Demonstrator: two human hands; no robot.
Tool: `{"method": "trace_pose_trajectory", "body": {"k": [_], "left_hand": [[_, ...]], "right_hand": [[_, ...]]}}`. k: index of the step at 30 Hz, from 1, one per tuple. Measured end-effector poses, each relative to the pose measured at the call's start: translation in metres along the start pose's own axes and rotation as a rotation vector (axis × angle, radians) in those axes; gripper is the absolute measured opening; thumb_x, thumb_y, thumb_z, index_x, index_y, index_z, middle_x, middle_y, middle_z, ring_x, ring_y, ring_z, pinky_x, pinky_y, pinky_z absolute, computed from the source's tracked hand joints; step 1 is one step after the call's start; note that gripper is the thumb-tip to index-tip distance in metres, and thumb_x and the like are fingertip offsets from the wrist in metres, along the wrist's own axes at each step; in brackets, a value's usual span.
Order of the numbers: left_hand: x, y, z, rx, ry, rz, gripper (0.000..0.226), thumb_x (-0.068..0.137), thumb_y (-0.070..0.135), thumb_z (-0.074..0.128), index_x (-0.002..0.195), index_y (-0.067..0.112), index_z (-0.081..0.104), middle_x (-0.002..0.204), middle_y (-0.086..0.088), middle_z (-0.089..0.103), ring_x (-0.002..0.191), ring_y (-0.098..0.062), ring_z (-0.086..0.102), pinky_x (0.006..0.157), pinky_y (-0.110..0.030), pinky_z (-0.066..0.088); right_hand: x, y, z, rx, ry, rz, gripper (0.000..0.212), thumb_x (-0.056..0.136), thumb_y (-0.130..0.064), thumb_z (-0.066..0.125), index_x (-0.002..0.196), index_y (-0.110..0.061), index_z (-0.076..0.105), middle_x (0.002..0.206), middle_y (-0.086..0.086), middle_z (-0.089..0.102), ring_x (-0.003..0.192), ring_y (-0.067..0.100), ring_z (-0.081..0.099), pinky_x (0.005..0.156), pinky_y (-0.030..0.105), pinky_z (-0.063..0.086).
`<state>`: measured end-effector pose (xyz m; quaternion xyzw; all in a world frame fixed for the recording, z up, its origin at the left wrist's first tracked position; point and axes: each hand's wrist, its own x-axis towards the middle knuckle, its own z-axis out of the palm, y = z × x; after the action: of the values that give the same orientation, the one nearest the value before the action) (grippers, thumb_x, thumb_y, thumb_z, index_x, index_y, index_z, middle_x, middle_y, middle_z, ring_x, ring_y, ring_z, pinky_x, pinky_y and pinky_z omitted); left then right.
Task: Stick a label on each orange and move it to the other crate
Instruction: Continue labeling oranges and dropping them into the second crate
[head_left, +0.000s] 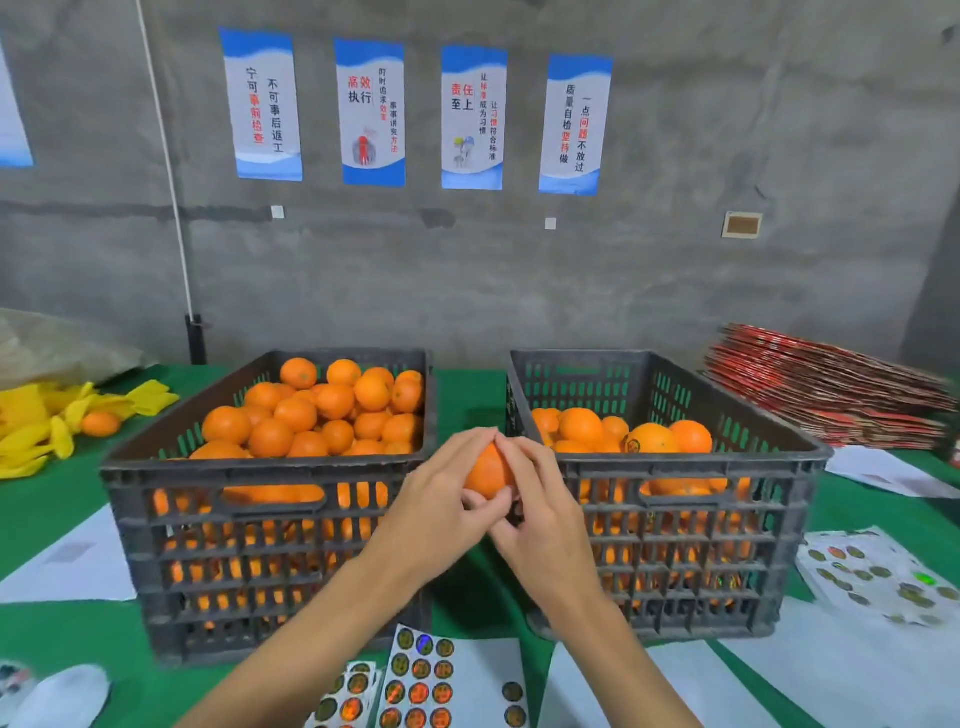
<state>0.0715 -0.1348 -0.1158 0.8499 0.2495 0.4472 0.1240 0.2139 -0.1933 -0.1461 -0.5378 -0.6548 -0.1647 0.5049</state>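
One orange (487, 472) is held up between the two dark plastic crates. My left hand (441, 501) cups its left side and underside. My right hand (540, 506) covers its right side, fingertips pressed on the top; any label under them is hidden. The left crate (218, 519) is heaped with oranges. The right crate (691, 499) is about half full, and one orange (650, 440) there shows a round label. A sheet of round stickers (423, 680) lies at the near edge below my forearms.
More sticker sheets (878, 577) lie at the right on the green table (47, 499). Yellow wrappers (47, 421) with a loose orange (101, 424) sit at the far left. Red flat cartons (826, 389) are stacked at the far right. White backing papers (72, 561) lie around.
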Motion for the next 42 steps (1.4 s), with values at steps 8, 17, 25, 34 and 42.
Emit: {"method": "trace_pose_trajectory", "body": {"k": [8, 17, 25, 34, 42], "left_hand": [[-0.093, -0.034, 0.058, -0.312, -0.113, -0.365, 0.050, 0.095, 0.032, 0.073, 0.141, 0.035, 0.056, 0.140, 0.022, 0.053, 0.124, -0.002, 0.056, 0.103, -0.032, 0.053], [-0.149, -0.061, 0.092, -0.627, -0.125, -0.709, 0.037, 0.102, 0.041, 0.056, 0.139, 0.037, 0.052, 0.144, 0.006, 0.046, 0.128, -0.021, 0.055, 0.096, -0.037, 0.059], [-0.149, -0.066, 0.101, -0.491, -0.127, -0.685, 0.031, 0.103, 0.046, 0.047, 0.134, 0.046, 0.047, 0.143, 0.006, 0.044, 0.125, -0.019, 0.055, 0.097, -0.037, 0.059], [-0.150, -0.063, 0.107, -0.306, -0.143, -0.607, 0.036, 0.102, 0.048, 0.045, 0.137, 0.046, 0.042, 0.142, 0.015, 0.041, 0.128, -0.016, 0.049, 0.113, -0.047, 0.043], [-0.124, -0.059, 0.104, -0.537, -0.060, -0.702, 0.039, 0.095, 0.050, 0.057, 0.133, 0.043, 0.052, 0.143, 0.003, 0.047, 0.125, -0.022, 0.055, 0.094, -0.038, 0.059]], "right_hand": [[-0.084, 0.018, 0.010, 0.045, -0.417, 0.156, 0.061, 0.095, -0.035, 0.068, 0.149, -0.026, 0.043, 0.142, -0.009, 0.044, 0.116, 0.009, 0.056, 0.092, 0.030, 0.054], [-0.148, 0.067, -0.005, -0.027, -0.838, 0.395, 0.083, 0.072, -0.090, 0.056, 0.135, -0.036, 0.063, 0.133, -0.031, 0.047, 0.125, -0.005, 0.038, 0.108, 0.017, 0.021], [-0.138, 0.060, 0.006, -0.068, -0.754, 0.360, 0.057, 0.080, -0.078, 0.057, 0.115, -0.037, 0.075, 0.109, -0.020, 0.054, 0.105, 0.000, 0.046, 0.098, 0.021, 0.037], [-0.131, 0.044, 0.005, -0.109, -0.718, 0.279, 0.043, 0.099, -0.061, 0.037, 0.105, -0.034, 0.070, 0.105, -0.010, 0.052, 0.100, 0.001, 0.049, 0.088, 0.015, 0.036], [-0.098, 0.022, 0.020, -0.180, -0.373, 0.402, 0.025, 0.105, -0.038, 0.043, 0.113, -0.029, 0.066, 0.113, -0.009, 0.054, 0.098, 0.002, 0.057, 0.084, 0.013, 0.042]]}}
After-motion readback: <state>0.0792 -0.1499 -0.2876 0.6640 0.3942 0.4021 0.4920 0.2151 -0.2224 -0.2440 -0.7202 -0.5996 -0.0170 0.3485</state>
